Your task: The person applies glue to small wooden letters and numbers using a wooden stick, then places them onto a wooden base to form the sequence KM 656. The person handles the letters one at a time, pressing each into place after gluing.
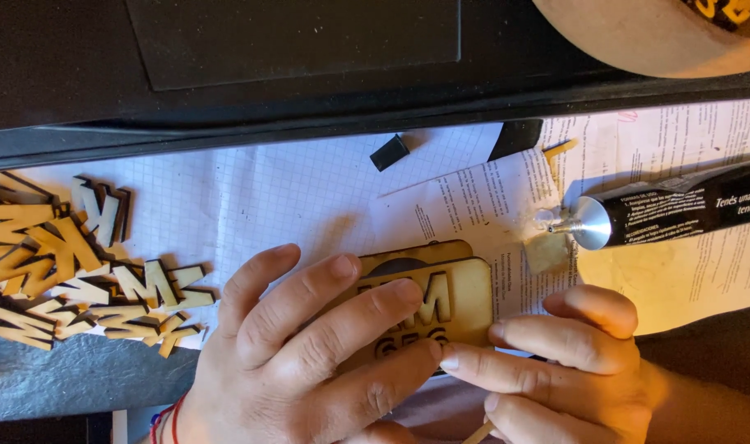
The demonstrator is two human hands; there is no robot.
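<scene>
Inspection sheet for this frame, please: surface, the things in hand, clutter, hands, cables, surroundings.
Surface: squared paper and printed sheets cover the bench.
Things in hand: wooden plaque with cut-out letters, a second piece beneath it.
Clutter: pile of wooden letters at left; glue tube lying uncapped; small black block.
Hands: left hand pressing fingers flat on the plaque; right hand touching its lower right corner.
Cables: nothing seen.
Surroundings: dark panel along the top; tan rounded object at top right.
</scene>
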